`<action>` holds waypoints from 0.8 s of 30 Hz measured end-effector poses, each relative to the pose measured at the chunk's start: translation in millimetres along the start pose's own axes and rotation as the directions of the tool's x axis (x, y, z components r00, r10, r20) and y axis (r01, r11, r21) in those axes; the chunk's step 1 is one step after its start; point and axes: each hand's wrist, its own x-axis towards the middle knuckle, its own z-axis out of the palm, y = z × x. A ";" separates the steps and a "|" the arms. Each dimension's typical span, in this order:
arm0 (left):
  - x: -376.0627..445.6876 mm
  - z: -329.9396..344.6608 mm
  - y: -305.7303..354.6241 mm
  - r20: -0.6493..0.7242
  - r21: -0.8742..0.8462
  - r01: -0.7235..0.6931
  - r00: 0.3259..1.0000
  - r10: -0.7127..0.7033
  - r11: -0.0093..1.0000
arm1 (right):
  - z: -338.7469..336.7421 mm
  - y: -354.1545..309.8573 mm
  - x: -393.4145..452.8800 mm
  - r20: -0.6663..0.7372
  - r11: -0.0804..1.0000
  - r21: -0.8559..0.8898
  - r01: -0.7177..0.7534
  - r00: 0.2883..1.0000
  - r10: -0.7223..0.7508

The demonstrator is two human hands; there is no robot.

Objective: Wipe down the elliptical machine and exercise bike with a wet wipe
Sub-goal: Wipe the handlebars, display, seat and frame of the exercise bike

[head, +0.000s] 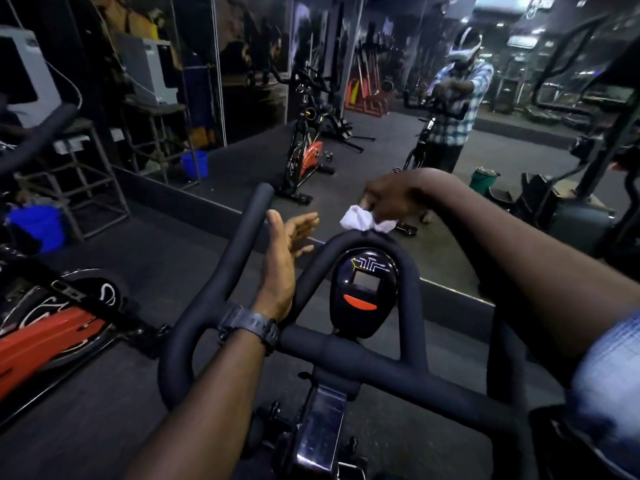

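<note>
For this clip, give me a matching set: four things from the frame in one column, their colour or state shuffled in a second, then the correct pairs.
Column one:
1. wet wipe
2. left hand
3. console button
4. bucket

Column two:
A. blue, on the floor at the left
B. open, fingers straight, holding nothing
C. white, pinched by the right hand on top of the handlebar loop
D. orange-red, below the small screen

Pairs: 1-C, 2-B, 3-D, 4-A
</note>
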 end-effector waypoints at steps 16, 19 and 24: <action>13.4 9.5 18.7 -0.143 0.109 -0.116 0.981 0.131 0.987 | 30.4 -63.4 68.7 0.322 0.905 0.083 0.417 0.848 -0.421; 21.4 17.1 25.2 -0.062 0.200 -0.090 0.993 0.105 0.976 | 21.2 -10.8 68.4 0.376 0.874 0.403 0.273 0.821 -0.430; 14.5 49.5 19.4 0.140 0.228 -0.012 0.990 -0.021 0.974 | 40.4 37.3 50.7 0.265 0.622 0.782 0.037 0.884 -0.385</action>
